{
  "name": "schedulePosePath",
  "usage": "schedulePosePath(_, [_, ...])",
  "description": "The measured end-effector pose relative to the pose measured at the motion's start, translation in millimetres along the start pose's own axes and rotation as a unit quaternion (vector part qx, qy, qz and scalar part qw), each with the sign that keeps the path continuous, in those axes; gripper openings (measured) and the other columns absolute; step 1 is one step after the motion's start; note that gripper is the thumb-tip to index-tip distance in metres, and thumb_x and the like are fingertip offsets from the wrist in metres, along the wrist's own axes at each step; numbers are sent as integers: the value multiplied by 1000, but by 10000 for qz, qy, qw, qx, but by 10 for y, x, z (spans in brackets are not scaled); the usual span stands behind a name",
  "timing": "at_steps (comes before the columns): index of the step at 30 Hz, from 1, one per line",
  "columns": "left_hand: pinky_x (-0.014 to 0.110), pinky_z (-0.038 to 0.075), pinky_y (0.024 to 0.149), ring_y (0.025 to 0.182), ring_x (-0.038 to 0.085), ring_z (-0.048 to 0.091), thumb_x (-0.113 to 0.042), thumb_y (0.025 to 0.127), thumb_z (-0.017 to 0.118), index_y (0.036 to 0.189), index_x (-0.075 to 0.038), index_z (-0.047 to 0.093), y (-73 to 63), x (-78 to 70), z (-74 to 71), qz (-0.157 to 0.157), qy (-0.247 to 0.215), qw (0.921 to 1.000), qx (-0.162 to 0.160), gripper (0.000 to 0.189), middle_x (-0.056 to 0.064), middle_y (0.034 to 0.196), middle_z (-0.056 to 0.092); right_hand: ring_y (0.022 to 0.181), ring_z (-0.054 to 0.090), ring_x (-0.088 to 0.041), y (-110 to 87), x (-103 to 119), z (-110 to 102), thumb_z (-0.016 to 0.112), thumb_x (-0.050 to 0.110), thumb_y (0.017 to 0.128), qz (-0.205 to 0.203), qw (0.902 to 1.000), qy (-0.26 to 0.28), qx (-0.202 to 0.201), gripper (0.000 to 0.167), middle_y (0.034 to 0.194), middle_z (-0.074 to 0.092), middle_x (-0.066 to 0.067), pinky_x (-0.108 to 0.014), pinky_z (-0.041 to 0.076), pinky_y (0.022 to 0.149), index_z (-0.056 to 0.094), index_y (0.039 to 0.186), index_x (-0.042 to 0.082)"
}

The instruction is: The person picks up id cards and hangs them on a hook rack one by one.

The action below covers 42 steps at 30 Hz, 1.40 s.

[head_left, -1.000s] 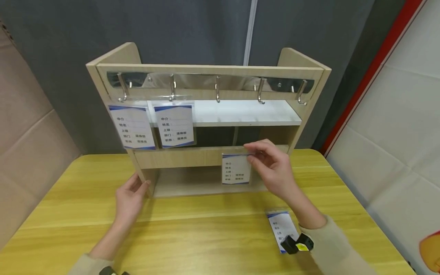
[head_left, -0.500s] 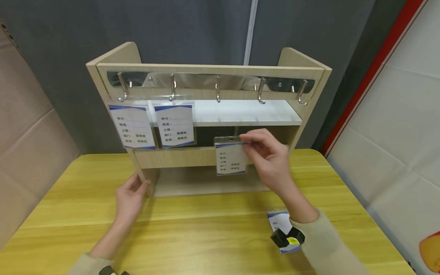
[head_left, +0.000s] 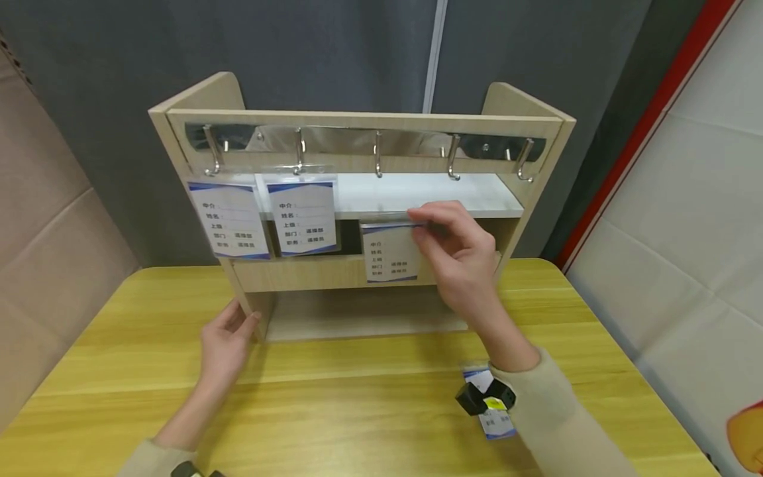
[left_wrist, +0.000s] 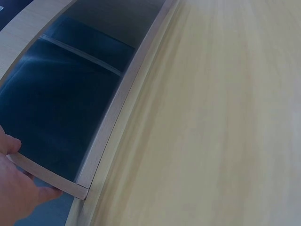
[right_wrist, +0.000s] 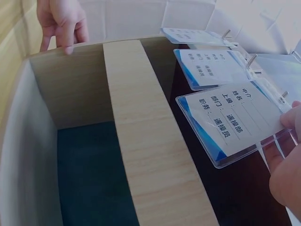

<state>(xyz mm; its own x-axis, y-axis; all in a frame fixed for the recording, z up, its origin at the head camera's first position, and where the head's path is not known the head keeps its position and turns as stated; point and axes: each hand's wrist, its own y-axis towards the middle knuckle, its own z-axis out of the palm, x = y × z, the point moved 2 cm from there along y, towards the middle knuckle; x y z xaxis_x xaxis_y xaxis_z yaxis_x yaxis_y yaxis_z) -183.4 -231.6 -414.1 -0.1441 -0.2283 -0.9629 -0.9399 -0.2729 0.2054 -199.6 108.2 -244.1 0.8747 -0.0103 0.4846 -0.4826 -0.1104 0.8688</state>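
Note:
My right hand (head_left: 461, 255) pinches a clear-sleeved name badge (head_left: 390, 255) by its top right corner. The badge hangs upright in front of the wooden shelf (head_left: 298, 275), below the middle hook (head_left: 377, 156). In the right wrist view its printed face (right_wrist: 230, 120) shows blue corners, with my thumb and fingers on its edge. Two similar badges, the far left one (head_left: 229, 222) and its neighbour (head_left: 302, 218), hang from the two leftmost hooks. My left hand (head_left: 223, 344) grips the lower front edge of the shelf's left side panel (left_wrist: 49, 176), thumb on one face and fingers on the other.
Another badge (head_left: 499, 425) lies on the yellow wooden table (head_left: 357, 411), partly covered by my right wrist camera (head_left: 485, 397). Bare hooks, the fourth (head_left: 453, 159) and the rightmost (head_left: 524, 161), stick out from the metal strip. A grey partition (head_left: 334, 53) stands behind the shelf.
My right hand has lifted the badge up and slightly left, from the lower opening to just under the white shelf board. My left hand stays on the side panel.

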Motion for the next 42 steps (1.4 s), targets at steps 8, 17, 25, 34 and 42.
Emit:
schedulePosePath(8, [14,50,95,133,38,53,-3,102,60,151,-3,47,-4,-4,-30,43,101,9999,-24,51,22,147,52,104,63,-20,118,29,113,63,-22,89,-314,9994,-61,-154,20,112,68,-10,-24,59,83,68,109,-18])
schedulePosePath(17, [15,50,94,133,39,53,-2,101,60,152,-3,46,11,-14,-1,40,34,10000,-15,52,24,148,51,106,64,-24,253,73,195,63,-22,88,-510,9964,331,-587,22,110,68,-8,-31,60,92,68,109,-18])
schedulePosePath(25, [14,52,92,132,41,54,2,100,60,150,0,47,10,-17,8,56,-60,10000,-37,52,27,146,51,105,65,-25,350,63,258,61,-20,90,-590,9949,388,-726,21,111,68,-6,-31,61,89,68,110,-18])
schedulePosePath(34, [15,50,95,134,38,52,-1,101,60,152,-1,44,-7,-29,1,-87,-74,9999,29,54,24,149,49,101,62,-24,324,56,311,63,-18,91,-835,9917,-311,-923,22,108,65,-18,-28,62,86,71,111,-16])
schedulePosePath(42, [14,50,94,134,39,52,-1,101,60,152,-1,45,-9,-40,-5,-2,4,10000,21,53,24,148,50,94,59,-25,314,69,324,64,-13,93,-1101,9810,-1190,-1062,21,105,64,-23,-17,49,65,74,112,-10])
